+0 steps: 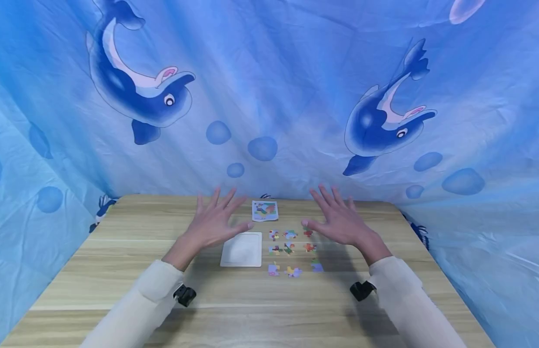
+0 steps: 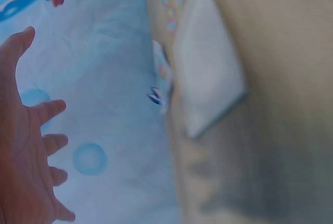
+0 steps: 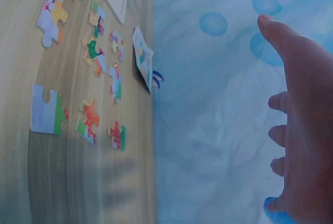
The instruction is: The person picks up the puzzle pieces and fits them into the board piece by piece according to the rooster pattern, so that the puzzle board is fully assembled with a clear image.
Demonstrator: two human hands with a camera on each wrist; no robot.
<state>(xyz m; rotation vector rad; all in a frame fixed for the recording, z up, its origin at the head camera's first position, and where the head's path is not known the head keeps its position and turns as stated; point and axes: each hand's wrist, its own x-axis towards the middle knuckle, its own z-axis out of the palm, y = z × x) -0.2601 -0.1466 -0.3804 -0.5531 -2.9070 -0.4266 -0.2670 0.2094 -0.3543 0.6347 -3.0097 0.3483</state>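
Observation:
Both hands are held above the table with fingers spread and nothing in them. The left hand [image 1: 215,223] is over the white puzzle tray [image 1: 241,250], to its upper left. My right hand [image 1: 341,223] hovers by the right edge of the loose jigsaw pieces [image 1: 289,248], its thumb over the top right piece in the head view. Several pieces lie apart in rough rows, among them a purple-and-green corner piece [image 3: 46,110] and an orange-red piece [image 3: 89,120]. Behind them lies a picture card [image 1: 265,211].
The wooden table [image 1: 252,319] ends at a blue curtain [image 1: 269,96] printed with dolphins and bubbles, which also hangs along both sides. A black wrist camera [image 1: 184,295] sits on the left sleeve, and another black camera [image 1: 362,291] on the right.

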